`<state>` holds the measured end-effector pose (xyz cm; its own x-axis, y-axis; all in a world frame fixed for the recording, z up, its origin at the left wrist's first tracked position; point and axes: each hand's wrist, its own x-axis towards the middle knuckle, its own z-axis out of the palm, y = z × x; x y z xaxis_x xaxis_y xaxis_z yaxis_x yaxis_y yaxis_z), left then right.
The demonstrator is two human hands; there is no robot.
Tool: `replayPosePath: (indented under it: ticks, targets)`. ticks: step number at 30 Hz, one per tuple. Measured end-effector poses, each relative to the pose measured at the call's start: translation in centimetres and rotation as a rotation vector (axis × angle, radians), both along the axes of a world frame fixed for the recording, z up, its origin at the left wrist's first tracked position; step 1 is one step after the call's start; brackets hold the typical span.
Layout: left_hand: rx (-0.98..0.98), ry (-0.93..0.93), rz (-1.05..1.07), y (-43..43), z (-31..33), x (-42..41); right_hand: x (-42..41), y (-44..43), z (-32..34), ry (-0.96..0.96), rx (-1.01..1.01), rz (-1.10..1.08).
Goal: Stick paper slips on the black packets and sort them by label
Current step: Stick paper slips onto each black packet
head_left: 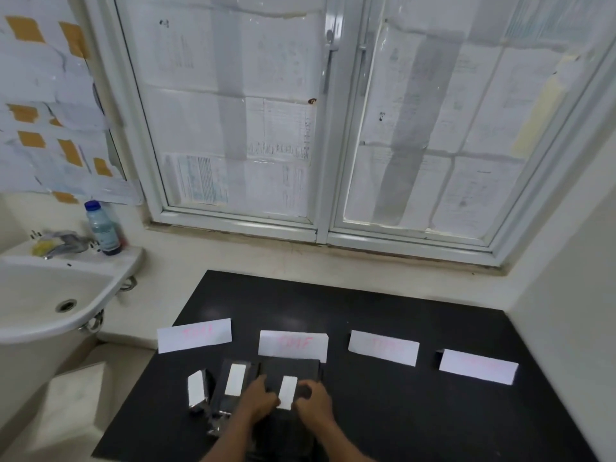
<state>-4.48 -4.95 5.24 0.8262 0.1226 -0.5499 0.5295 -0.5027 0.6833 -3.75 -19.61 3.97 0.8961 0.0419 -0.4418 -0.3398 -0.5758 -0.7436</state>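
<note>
A black packet [290,370] lies on the black table [383,411] in front of the second label card [292,344]. A white paper slip [287,391] sits on it. My left hand [261,400] presses the packet just left of the slip. My right hand [313,403] presses it just right of the slip. To the left lies another black packet [233,385] bearing a white slip [235,379]. A further slip-bearing packet [197,391] lies tilted at the far left.
Label cards with pink writing stand in a row: the far-left card [194,335], a third card [383,351] and a fourth card [478,366]. A white sink [50,295] with a bottle [101,228] is to the left. A paper-covered window rises behind.
</note>
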Motion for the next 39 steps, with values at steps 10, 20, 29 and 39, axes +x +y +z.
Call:
replayPosePath:
  ticks: [10,20,29,39]
  targets:
    - [-0.02,-0.144,0.12,1.3,2.9,3.0,2.4,-1.4,3.0,-0.041,0.181,-0.202]
    - [-0.13,-0.146,0.176,1.8,5.0,4.9,4.4,-1.4,5.4,0.051,0.101,-0.195]
    - [-0.35,-0.382,0.206,2.5,20.5,12.2,12.3,-1.6,17.7,-0.248,0.123,-0.186]
    - [-0.331,-0.448,0.153,1.2,22.2,13.6,14.6,-1.9,23.7,-0.377,0.172,-0.235]
